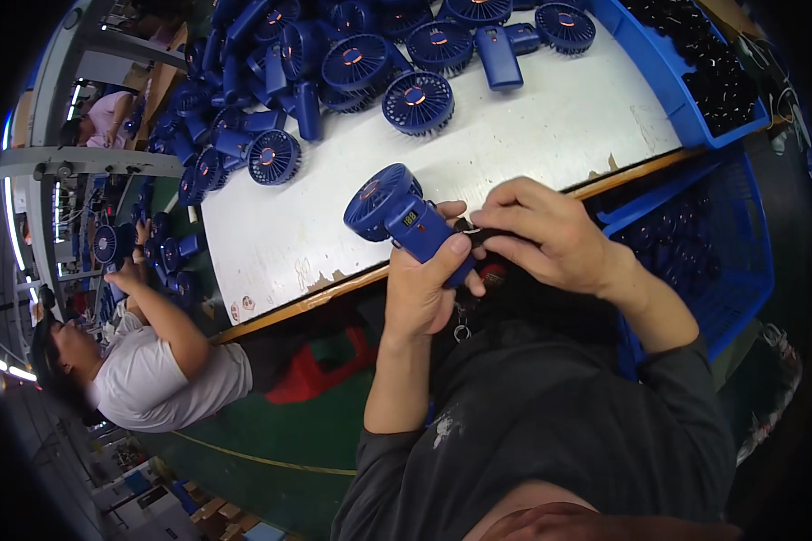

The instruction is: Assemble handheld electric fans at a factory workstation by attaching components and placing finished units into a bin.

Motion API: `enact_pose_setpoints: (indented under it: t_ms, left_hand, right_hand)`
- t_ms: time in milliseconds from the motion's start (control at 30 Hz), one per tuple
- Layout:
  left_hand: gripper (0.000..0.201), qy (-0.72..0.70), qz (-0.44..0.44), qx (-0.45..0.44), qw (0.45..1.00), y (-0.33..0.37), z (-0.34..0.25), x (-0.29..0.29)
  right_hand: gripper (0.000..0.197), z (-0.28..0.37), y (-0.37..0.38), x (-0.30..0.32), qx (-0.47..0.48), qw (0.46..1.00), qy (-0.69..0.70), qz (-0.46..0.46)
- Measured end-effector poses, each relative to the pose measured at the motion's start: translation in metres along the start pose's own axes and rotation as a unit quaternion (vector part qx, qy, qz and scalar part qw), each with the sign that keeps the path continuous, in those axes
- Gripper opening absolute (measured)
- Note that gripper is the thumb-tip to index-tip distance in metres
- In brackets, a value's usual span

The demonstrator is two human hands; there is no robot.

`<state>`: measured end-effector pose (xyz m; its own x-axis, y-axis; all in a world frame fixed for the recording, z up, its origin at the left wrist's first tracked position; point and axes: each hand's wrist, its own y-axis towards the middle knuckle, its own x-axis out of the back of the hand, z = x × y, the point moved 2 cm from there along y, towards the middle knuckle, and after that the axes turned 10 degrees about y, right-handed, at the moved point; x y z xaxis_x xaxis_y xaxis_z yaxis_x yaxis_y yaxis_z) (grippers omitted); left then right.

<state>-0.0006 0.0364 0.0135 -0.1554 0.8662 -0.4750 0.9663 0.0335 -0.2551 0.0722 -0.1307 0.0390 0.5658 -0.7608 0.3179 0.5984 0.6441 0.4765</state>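
Fan [413, 225] lay gripped in my left hand [417, 293], over the tabletop [275, 239]'s near edge; my right hand [555, 233] pinched a black strap [491, 236] at its lower end. I judged a slack left grip or sharp tug could have dropped it.

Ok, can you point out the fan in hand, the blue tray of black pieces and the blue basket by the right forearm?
Held fan [376, 201]: head view, on its round grille.
Blue tray [650, 65]: head view, on its left inner wall.
Blue basket [751, 270]: head view, on its right side wall.
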Motion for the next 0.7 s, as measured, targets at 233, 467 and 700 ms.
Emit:
enact_pose_setpoints:
  t_ms: [233,467,700]
  left_hand:
    - [0.051,-0.035,0.140,0.018,0.989,-0.012,0.018,0.004]
    - [0.071,-0.068,0.055,0.028,0.996,-0.006,0.016,-0.012]
    - [0.047,0.147,0.001,-0.005,0.989,-0.007,0.032,-0.007]
  right_hand:
    - [0.034,0.002,0.039,-0.004,0.104,0.990,-0.061,0.067]
    - [0.048,0.013,0.021,-0.018,0.039,0.985,-0.151,0.074]
    - [0.058,0.012,-0.003,-0.037,-0.042,0.988,-0.149,-0.013]
